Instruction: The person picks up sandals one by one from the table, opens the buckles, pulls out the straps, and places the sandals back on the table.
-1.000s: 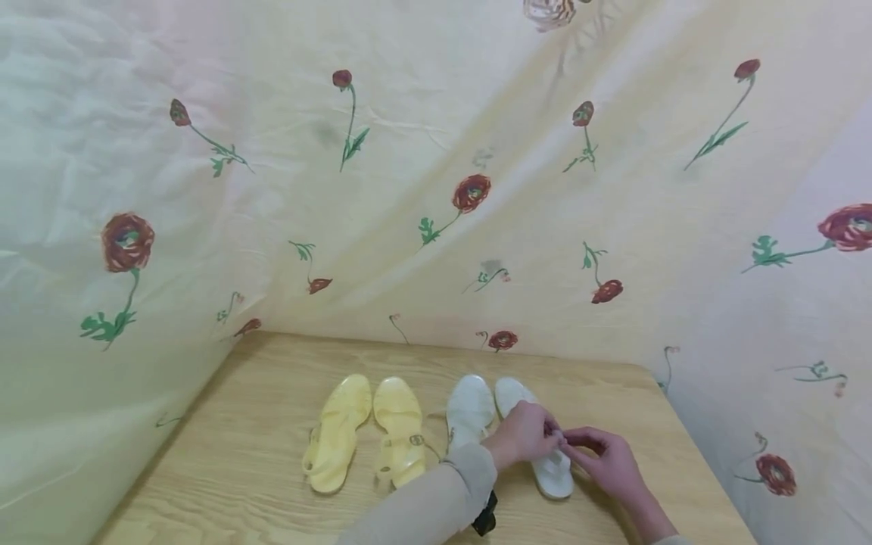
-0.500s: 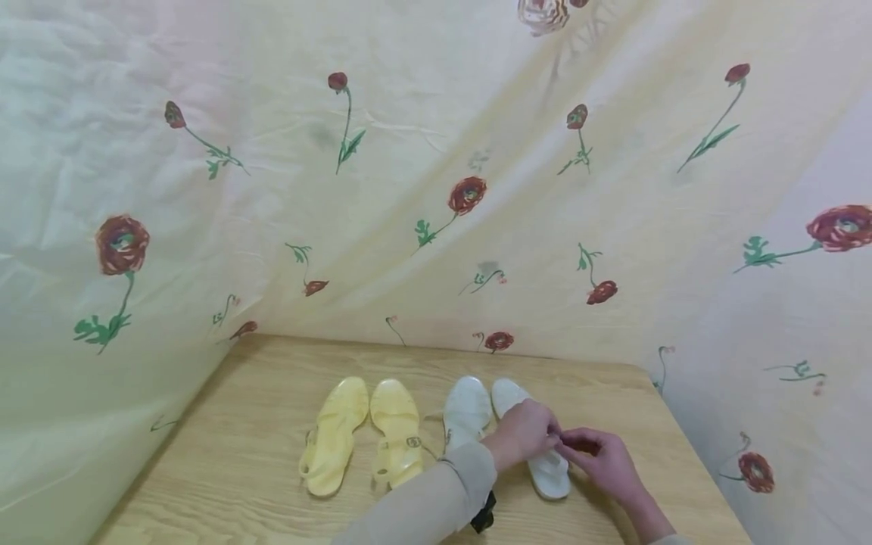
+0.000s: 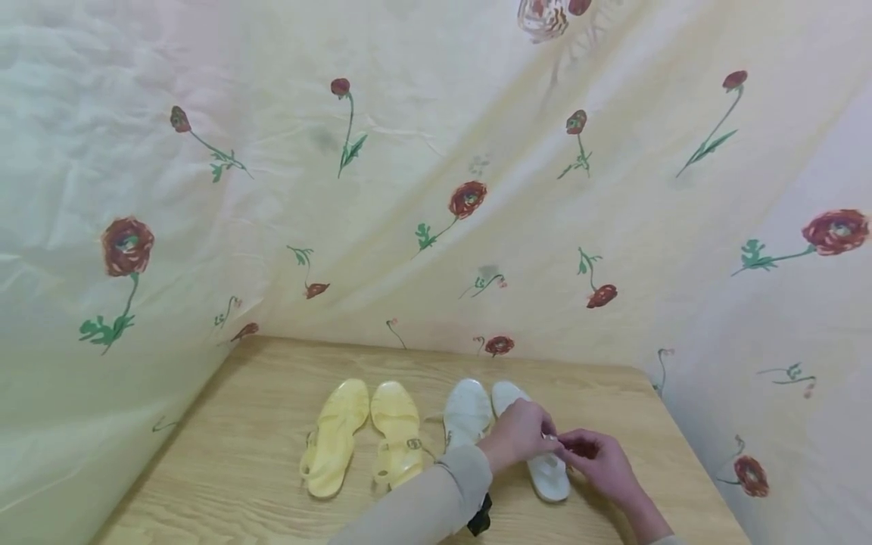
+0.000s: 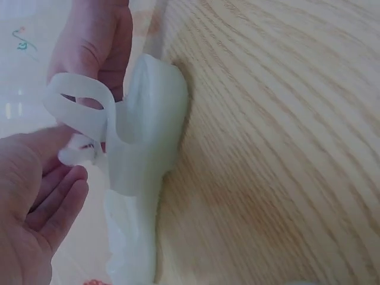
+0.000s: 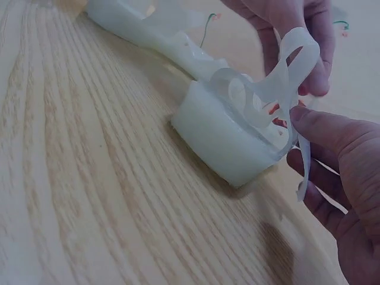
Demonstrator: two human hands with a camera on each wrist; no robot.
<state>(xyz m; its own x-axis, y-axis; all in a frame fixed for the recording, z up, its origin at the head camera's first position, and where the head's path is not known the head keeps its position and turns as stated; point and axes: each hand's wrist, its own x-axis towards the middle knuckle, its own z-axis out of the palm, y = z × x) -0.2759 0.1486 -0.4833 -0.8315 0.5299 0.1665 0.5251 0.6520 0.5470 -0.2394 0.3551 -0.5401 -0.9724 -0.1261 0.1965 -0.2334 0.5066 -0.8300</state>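
Observation:
Two pale white jelly sandals stand side by side on the wooden table. Over the right white sandal (image 3: 548, 481) both hands meet at its ankle strap (image 5: 300, 56), which is raised in a loop above the heel. My left hand (image 3: 519, 433) pinches the strap near its small buckle (image 4: 77, 155). From the right, my right hand (image 3: 602, 460) grips the strap, its loose end (image 5: 304, 178) hanging between thumb and fingers. The heel rests on the table. My left forearm partly covers the other white sandal (image 3: 467, 405).
A pair of yellow sandals, the outer one (image 3: 337, 439) and the inner one (image 3: 397, 416), lies to the left on the table (image 3: 225, 454). Flower-printed cloth (image 3: 381, 189) hangs behind and at both sides. A black item (image 3: 480, 518) shows below my left sleeve.
Both hands stay at the strap; the fingers shift only slightly, and a bit of white strap now shows between them. The head view has moved a little.

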